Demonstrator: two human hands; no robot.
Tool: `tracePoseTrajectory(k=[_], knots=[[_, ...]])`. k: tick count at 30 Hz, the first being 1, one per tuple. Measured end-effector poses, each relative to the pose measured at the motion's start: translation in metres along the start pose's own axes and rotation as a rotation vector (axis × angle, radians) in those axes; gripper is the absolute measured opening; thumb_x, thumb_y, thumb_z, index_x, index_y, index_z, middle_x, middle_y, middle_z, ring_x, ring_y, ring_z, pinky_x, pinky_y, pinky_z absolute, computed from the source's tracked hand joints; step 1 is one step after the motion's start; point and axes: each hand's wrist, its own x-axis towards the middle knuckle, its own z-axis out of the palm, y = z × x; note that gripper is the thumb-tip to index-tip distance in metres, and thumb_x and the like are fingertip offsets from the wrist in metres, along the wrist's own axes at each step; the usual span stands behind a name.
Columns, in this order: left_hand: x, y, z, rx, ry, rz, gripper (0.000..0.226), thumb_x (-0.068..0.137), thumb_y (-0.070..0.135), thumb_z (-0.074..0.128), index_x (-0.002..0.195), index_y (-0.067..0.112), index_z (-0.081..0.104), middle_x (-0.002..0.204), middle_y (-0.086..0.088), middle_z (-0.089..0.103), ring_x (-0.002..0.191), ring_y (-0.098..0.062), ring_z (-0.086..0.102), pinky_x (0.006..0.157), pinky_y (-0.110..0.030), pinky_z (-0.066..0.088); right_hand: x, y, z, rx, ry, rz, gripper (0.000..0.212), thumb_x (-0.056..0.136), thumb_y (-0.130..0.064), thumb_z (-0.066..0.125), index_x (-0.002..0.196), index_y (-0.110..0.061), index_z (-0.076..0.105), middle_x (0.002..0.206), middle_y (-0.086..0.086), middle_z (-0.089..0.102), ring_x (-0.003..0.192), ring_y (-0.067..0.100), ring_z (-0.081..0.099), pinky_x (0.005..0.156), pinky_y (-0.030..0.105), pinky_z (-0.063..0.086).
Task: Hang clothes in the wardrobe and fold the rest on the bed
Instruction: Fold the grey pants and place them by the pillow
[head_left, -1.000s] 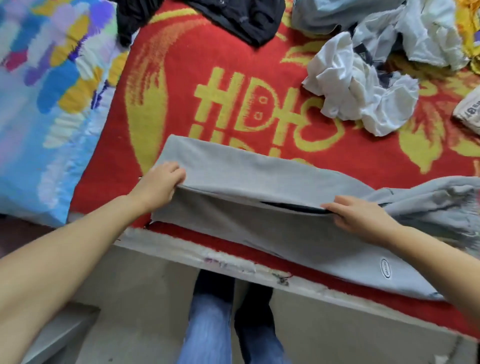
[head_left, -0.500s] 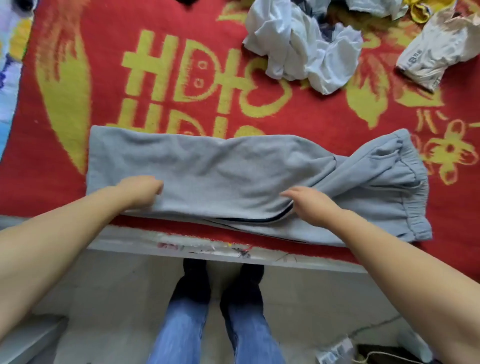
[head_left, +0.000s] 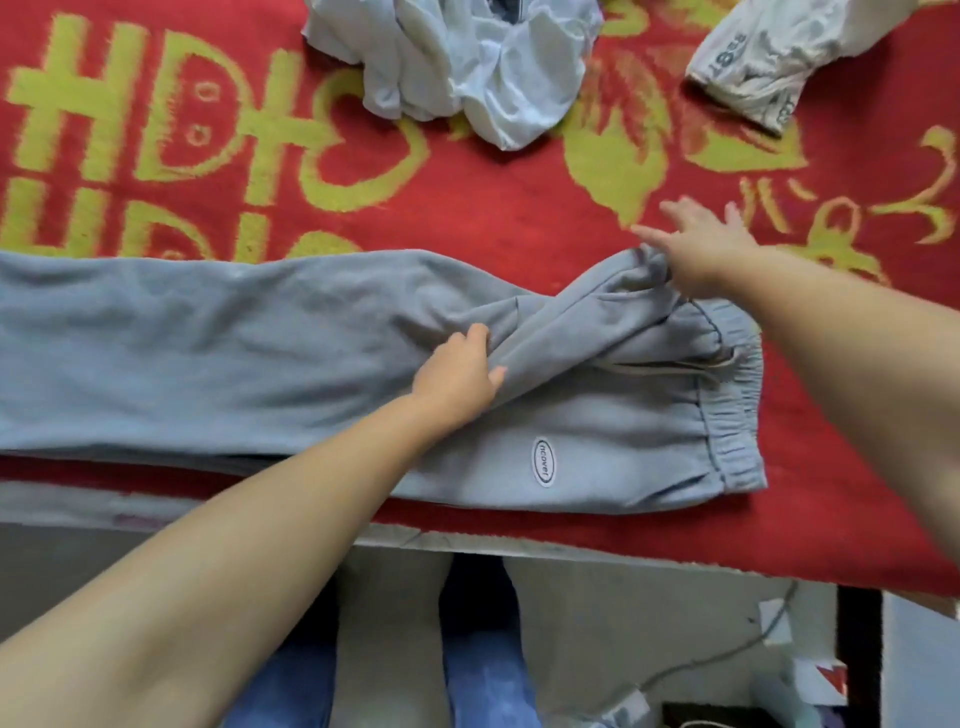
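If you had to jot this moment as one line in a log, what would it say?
step: folding grey sweatpants on bed | left hand: grips twisted fabric | right hand: open, at upper waist corner | white clothes: unfolded

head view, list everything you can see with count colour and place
sweatpants: one, grey, laid flat along the near edge of the bed, waistband to the right
oval logo patch: one, white, on the sweatpants near the waistband
blanket: one, red with yellow pattern, covering the bed
crumpled garment: one pile, white, far side, centre
folded garment: one, off-white with dark print, far right
cable: one, grey, on the floor at lower right
left hand: grips a fold at the middle of the sweatpants
right hand: fingers spread, at the upper waistband corner
legs: two, blue jeans, bottom centre
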Motion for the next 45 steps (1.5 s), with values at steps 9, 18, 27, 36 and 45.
tracePoseTrajectory(k=[9, 18, 27, 36, 45], knots=[[-0.012, 0.001, 0.011, 0.171, 0.028, 0.088, 0.017, 0.091, 0.026, 0.055, 0.094, 0.010, 0.051, 0.105, -0.010, 0.051, 0.101, -0.032, 0.052, 0.077, -0.043, 0.047, -0.039, 0.042, -0.005, -0.090, 0.255, -0.312, 0.014, 0.075, -0.016, 0.061, 0.083, -0.018, 0.051, 0.099, 0.009, 0.060, 0.100, 0.033, 0.054, 0.089, 0.045, 0.042], [-0.055, -0.005, 0.035, 0.666, 0.101, 0.520, 0.041, 0.056, 0.004, 0.082, 0.091, 0.010, 0.061, 0.071, -0.008, 0.053, 0.051, -0.027, 0.055, 0.039, -0.026, 0.020, -0.165, 0.058, 0.105, -0.014, 0.205, -0.495, 0.034, 0.081, -0.026, 0.061, 0.114, -0.024, 0.054, 0.103, -0.002, 0.061, 0.097, 0.023, 0.061, 0.068, 0.034, 0.044], [-0.070, -0.026, 0.068, 0.768, -0.433, 0.400, 0.071, 0.093, 0.009, 0.035, 0.150, 0.040, 0.006, 0.112, -0.007, 0.043, 0.095, -0.029, 0.051, 0.064, -0.035, 0.034, -0.173, 0.036, 0.188, 0.782, 0.292, 0.040, 0.035, 0.089, -0.018, 0.061, 0.124, -0.014, 0.060, 0.113, 0.010, 0.066, 0.106, 0.029, 0.061, 0.088, 0.034, 0.043], [-0.055, 0.027, 0.077, 0.396, -0.368, 0.319, 0.050, 0.097, 0.024, 0.040, 0.146, 0.032, 0.031, 0.125, -0.006, 0.048, 0.110, -0.026, 0.052, 0.085, -0.034, 0.045, -0.142, 0.031, 0.200, 1.562, 0.042, 0.429, 0.030, 0.087, -0.029, 0.069, 0.112, -0.013, 0.067, 0.111, 0.010, 0.069, 0.096, 0.019, 0.065, 0.087, 0.032, 0.050], [-0.017, 0.128, 0.081, -1.096, -0.402, -0.357, 0.064, 0.091, 0.070, 0.029, 0.144, 0.033, 0.035, 0.151, 0.004, 0.033, 0.136, -0.014, 0.036, 0.107, -0.046, 0.032, -0.163, 0.026, 0.135, 1.701, 0.200, 0.149, 0.026, 0.088, -0.004, 0.062, 0.106, -0.023, 0.062, 0.098, -0.005, 0.070, 0.078, -0.001, 0.067, 0.071, 0.017, 0.053]])
